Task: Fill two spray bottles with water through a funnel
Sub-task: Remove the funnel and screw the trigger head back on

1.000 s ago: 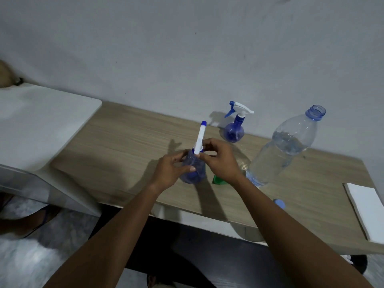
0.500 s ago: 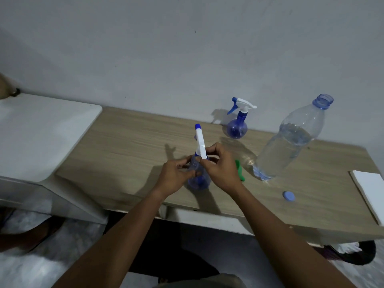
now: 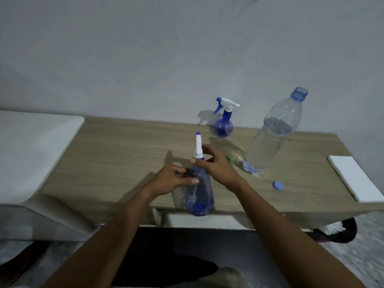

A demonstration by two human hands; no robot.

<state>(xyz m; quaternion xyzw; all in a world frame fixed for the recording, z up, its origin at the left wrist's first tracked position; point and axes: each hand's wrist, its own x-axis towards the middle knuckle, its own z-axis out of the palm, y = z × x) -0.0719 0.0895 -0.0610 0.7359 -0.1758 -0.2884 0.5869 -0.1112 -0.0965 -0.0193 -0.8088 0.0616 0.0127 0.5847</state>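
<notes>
The person holds a blue spray bottle (image 3: 199, 194) at the near edge of the table (image 3: 124, 154). The left hand (image 3: 172, 180) is wrapped around its shoulder, thumb laid across the front, and the right hand (image 3: 216, 165) has its fingers closed around the collar under the white spray head (image 3: 198, 146). The step looks like turning the spray head on its thread; which way cannot be told.

To do it well, the left hand should keep the body from spinning while only the collar turns, and the bottle should stay upright, since it appears to hold some water. Setting its base fully on the table, away from the edge, would steady it.

The second spray bottle (image 3: 223, 123) stands near the wall with its head on. The big water bottle (image 3: 272, 138), partly full and open, stands to the right, with its blue cap (image 3: 278, 186) lying nearer. A sliver of green, probably the funnel (image 3: 229, 160), peeks out behind the right hand.
</notes>
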